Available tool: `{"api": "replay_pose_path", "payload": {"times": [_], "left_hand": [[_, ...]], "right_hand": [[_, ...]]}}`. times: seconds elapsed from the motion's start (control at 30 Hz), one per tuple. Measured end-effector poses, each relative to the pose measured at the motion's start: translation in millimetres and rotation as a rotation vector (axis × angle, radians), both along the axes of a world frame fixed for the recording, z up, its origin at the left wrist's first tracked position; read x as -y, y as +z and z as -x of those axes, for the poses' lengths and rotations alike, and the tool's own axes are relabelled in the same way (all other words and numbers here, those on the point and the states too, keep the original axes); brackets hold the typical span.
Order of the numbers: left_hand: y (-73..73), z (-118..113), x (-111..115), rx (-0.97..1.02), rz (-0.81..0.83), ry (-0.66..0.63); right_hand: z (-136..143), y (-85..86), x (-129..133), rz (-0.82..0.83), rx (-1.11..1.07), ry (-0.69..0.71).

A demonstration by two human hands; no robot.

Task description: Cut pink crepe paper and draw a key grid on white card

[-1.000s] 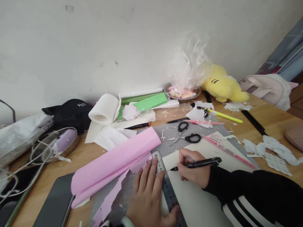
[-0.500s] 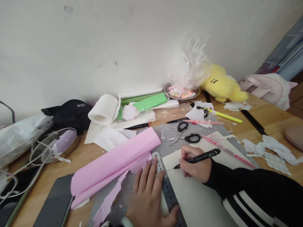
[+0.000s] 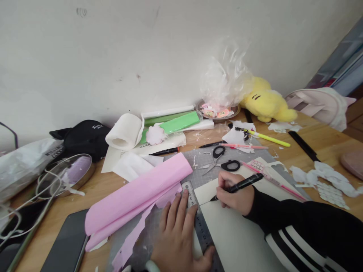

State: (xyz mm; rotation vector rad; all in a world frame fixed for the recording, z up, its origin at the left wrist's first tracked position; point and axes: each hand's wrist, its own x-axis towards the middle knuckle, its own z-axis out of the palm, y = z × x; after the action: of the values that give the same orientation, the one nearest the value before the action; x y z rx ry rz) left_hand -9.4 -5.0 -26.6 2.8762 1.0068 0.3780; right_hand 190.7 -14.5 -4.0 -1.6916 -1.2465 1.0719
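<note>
Gripping the black marker (image 3: 246,183) with fingers clamped together, the right hand (image 3: 236,193) sits slightly farther toward three o'clock than before, the line (image 3: 205,202) on the paper (image 3: 235,236) now longer. Left hand (image 3: 181,230), fingers apart, steadies the ruler (image 3: 202,228) at the tip's eight o'clock.

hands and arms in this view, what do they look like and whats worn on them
Both are bare human hands, no gloves. The right hand comes from a long black sleeve with bold white stripes. The left hand has a smooth, pale greenish band at the wrist.
</note>
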Motion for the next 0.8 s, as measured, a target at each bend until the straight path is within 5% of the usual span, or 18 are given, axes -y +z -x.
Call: {"api": "replay_pose_path", "payload": {"times": [0.8], "left_hand": [[0.5, -0.7, 0.9, -0.003, -0.027, 0.005]], "right_hand": [[-6.8, -7.5, -2.1, -0.118, 0.11, -0.035]]}}
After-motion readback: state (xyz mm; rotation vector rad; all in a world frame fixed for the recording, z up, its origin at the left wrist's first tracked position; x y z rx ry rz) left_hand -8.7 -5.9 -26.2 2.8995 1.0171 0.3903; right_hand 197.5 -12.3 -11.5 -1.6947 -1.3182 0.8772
